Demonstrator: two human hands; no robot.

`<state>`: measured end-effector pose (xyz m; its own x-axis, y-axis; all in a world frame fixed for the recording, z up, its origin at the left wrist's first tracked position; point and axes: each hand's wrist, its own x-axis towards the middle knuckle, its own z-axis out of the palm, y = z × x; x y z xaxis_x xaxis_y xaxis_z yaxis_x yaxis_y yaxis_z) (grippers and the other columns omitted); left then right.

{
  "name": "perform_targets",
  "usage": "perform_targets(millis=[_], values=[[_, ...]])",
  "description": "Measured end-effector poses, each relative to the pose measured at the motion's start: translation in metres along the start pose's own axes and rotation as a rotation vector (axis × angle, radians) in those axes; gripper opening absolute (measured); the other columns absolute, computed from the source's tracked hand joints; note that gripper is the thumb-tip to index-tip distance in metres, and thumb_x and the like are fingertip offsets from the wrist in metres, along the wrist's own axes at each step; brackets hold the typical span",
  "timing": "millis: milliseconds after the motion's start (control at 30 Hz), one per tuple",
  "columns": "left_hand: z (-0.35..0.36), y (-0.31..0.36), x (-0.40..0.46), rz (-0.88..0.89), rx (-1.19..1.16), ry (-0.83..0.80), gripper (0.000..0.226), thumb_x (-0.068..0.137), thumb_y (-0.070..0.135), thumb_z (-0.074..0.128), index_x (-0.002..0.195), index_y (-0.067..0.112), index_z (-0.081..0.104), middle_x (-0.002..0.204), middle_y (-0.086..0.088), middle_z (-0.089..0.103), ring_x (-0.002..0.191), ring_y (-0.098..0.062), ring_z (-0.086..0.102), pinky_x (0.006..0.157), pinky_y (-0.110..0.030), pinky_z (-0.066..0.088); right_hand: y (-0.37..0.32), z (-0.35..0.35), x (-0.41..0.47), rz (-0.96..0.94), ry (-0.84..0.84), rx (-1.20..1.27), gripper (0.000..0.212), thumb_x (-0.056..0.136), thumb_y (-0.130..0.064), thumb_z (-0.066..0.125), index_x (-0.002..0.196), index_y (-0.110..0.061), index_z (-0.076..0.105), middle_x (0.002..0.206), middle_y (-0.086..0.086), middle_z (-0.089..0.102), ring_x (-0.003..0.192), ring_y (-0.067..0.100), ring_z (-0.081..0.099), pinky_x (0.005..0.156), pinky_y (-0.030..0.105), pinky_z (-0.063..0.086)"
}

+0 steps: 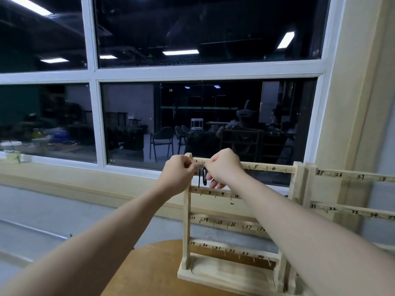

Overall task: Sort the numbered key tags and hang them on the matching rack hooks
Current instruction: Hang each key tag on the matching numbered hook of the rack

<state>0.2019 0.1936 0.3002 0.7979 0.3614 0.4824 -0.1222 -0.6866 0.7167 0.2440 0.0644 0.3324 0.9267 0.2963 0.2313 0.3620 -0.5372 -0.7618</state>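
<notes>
Behind everything runs the big window, dark, with the sill just behind your work. On the round wooden tabletop stands the rack, four numbered bars from 1 down to 24, and a second rack carrying 25 upward sits just to its right. Both your hands are up at the top bar's left end, by the hook marked 1. Your left hand has its fingers curled in tight at the hook, seemingly pinching the ring end. Your right hand is curled too, fingertips pinching from the other side. The key tag hangs dark and narrow between them, just under the top bar; its number cannot be read. To do this step well, steady the ring with one hand, slide its opening fully over the hook tip, then let go only once the tag hangs freely.
</notes>
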Motion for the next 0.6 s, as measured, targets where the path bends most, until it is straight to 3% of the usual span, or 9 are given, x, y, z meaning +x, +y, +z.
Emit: perform_targets(millis=[100,300,500,600], values=[[-0.002,0.002,-0.002,-0.001,0.006,-0.012,0.025,0.102,0.025,0.057,0.091,0.008,0.071,0.076,-0.004,0.067,0.059,-0.010,0.052,0.056,-0.018,0.040,0.003,0.002,-0.002,-0.012,0.028,0.002,0.020,0.099,-0.010,0.052,0.093,-0.008,0.071,0.064,0.006,0.073,0.050,0.024,0.070,0.055,0.032,0.060],[-0.008,0.004,-0.010,-0.032,0.011,-0.014,0.023,0.102,0.022,0.057,0.089,0.008,0.070,0.066,0.006,0.058,0.053,-0.004,0.045,0.047,-0.013,0.032,0.010,-0.002,-0.010,-0.103,0.047,-0.015,0.025,0.101,-0.015,0.045,0.098,-0.013,0.070,0.059,0.001,0.072,0.049,0.022,0.070,0.061,0.041,0.065],[-0.011,0.005,-0.038,-0.037,-0.008,-0.056,0.019,0.100,0.024,0.060,0.089,0.012,0.070,0.076,0.001,0.067,0.063,-0.009,0.055,0.056,-0.020,0.040,0.031,-0.019,-0.037,-0.190,0.093,0.069,0.026,0.100,-0.020,0.057,0.125,-0.022,0.064,0.062,0.000,0.072,0.046,0.015,0.066,0.049,0.026,0.051],[0.004,0.009,-0.064,-0.036,-0.055,-0.129,0.021,0.101,0.026,0.058,0.093,0.011,0.070,0.079,-0.001,0.069,0.066,-0.013,0.058,0.059,-0.024,0.046,0.053,-0.034,-0.062,-0.156,0.114,0.098,0.018,0.098,-0.022,0.058,0.114,-0.019,0.066,0.064,0.001,0.073,0.048,0.018,0.066,0.049,0.029,0.051]])
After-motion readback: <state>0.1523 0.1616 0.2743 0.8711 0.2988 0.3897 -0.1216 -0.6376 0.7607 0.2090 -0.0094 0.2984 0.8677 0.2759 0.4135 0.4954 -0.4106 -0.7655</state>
